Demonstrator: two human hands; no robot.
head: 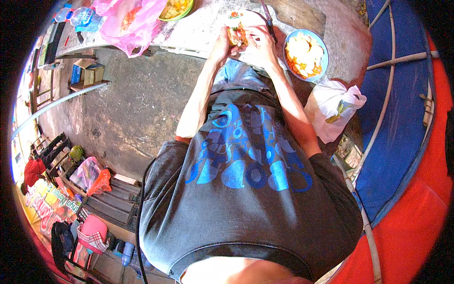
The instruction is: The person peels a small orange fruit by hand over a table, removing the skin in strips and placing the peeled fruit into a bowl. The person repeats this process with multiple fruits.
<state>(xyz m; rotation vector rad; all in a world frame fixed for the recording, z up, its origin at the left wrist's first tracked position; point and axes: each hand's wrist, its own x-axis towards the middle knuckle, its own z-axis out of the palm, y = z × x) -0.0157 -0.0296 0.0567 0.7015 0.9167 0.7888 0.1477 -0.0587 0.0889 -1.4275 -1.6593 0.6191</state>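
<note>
My left hand point(222, 44) and my right hand point(261, 42) hold a piece of filled food point(237, 37) between them, with chopped reddish and green filling showing. Beneath and beyond it lies a white plate point(250, 17) with a flower pattern. A knife point(268, 19) with a dark handle rests beside the right hand, by a wooden cutting board point(301, 17). Right of my hands stands a blue-rimmed bowl point(327, 53) of pale sliced food over an orange-red mix. The food's underside is hidden by my fingers.
A pink plastic bag point(140, 30), a green bowl of diced food point(189, 10) and water bottles point(85, 17) stand left on the table point(195, 33). A white plastic bag point(331, 106) hangs at the right edge. Benches point(110, 204) holding bags are at lower left, a blue tarp point(397, 117) at right.
</note>
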